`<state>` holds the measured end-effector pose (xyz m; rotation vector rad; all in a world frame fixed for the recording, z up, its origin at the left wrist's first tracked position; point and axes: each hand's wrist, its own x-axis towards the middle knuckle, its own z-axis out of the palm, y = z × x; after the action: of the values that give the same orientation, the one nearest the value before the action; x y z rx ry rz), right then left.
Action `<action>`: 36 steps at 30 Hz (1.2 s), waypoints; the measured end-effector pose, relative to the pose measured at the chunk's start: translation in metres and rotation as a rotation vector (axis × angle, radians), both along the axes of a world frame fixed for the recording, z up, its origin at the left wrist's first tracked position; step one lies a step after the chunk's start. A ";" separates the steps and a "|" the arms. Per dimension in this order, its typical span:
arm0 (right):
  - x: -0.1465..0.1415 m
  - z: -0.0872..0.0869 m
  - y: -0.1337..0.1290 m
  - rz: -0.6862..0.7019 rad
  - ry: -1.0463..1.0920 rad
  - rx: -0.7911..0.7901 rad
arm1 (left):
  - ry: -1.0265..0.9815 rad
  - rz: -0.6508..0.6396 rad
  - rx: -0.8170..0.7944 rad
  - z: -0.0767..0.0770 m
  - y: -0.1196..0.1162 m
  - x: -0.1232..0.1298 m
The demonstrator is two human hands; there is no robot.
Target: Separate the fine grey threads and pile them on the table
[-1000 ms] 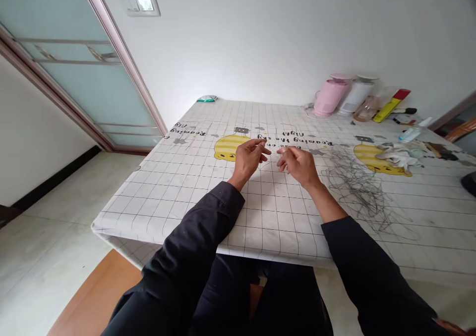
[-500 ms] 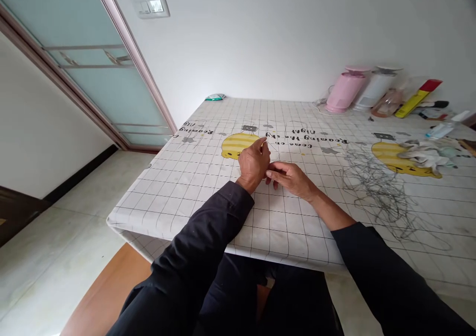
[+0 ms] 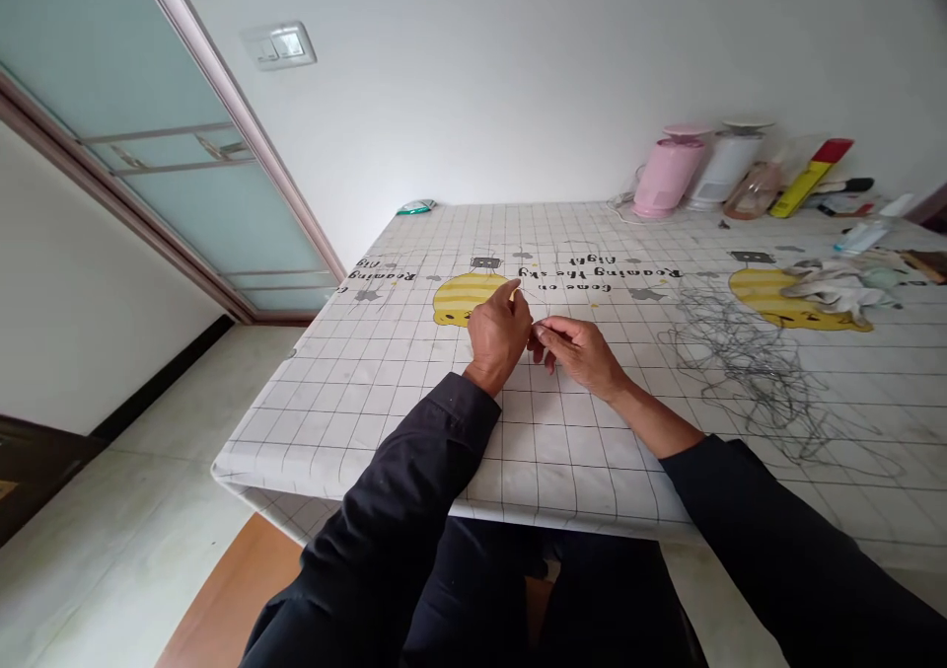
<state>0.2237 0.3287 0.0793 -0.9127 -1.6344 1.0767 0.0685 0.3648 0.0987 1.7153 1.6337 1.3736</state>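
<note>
My left hand is over the tablecloth near a printed yellow bear, its back toward me and its fingers bent inward. My right hand meets it from the right, thumb and index finger pinched together by the left fingers. What the two hands hold is too fine or too hidden to name; faint thin lines show near the fingertips. To the right of my right hand lies a loose tangle of thin dark strands, like thread or fine wire.
A checked tablecloth covers the table. Along the wall stand a pink cylindrical device, a white one, a clear bottle and a yellow-and-red box. A crumpled cloth lies at right, a green-edged packet at the back left corner.
The camera view has shifted slightly. My hands stay together in about the same spot; the right thumb and index finger have moved slightly up, close against the left fingers.
</note>
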 end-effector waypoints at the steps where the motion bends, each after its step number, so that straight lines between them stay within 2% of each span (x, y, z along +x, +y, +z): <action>1: 0.001 0.001 0.000 -0.030 0.024 0.002 | -0.029 -0.023 0.003 0.001 -0.001 0.001; 7: 0.013 0.010 0.006 -0.172 0.200 -0.024 | -0.355 -0.271 -0.124 0.005 -0.008 0.005; 10: 0.018 0.011 0.007 -0.236 0.210 -0.012 | -0.394 -0.352 -0.210 0.003 -0.007 0.006; 14: 0.022 0.009 0.006 -0.326 0.111 0.030 | -0.413 -0.525 -0.214 -0.003 -0.001 0.004; 18: 0.027 0.006 0.007 -0.391 -0.038 0.148 | -0.524 -0.679 -0.209 0.000 0.002 0.000; 27: 0.044 0.008 0.010 -0.363 -0.142 0.237 | -0.547 -0.694 -0.182 0.007 0.001 -0.006; 33: 0.042 0.015 0.006 -0.293 -0.156 0.184 | -0.566 -0.679 -0.225 0.008 -0.001 -0.008; 36: 0.040 0.017 0.004 -0.305 -0.109 0.154 | -0.575 -0.660 -0.251 0.009 -0.001 -0.008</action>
<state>0.2634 0.3324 0.0963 -1.0910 -1.5789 0.6937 0.0606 0.3636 0.1078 1.3523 0.7813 1.1185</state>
